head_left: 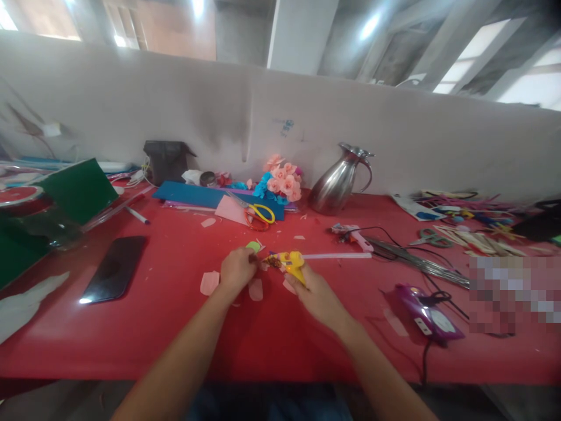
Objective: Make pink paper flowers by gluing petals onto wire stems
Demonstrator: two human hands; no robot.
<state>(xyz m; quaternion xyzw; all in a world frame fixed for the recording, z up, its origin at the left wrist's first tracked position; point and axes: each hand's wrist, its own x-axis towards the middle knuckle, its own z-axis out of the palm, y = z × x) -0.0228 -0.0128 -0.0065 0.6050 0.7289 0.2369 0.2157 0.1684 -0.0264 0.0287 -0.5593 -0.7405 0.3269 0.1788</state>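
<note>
My right hand (pixel 316 292) is wrapped round a yellow hot glue gun (pixel 291 262), its nozzle pointing left. A clear glue stick (pixel 337 255) runs out to the right from the gun's back. Close to the nozzle, my left hand (pixel 238 270) has its fingers closed; what they pinch is too small to make out. A light green round piece (pixel 253 246) shows just beyond those fingers. Around the hands lie cut pink paper pieces, one pink petal-shaped piece (pixel 210 283) left of my left hand and another pink piece (pixel 255 289) below it.
Yellow-handled scissors (pixel 263 213) lie on blue sheets (pixel 193 196) behind my hands. Paper flowers (pixel 284 181) and a steel jug (pixel 339 181) stand by the wall. A phone (pixel 114 269) lies left. A pink glue gun (pixel 360 238), wires (pixel 421 268) and a purple power strip (pixel 432 316) are right.
</note>
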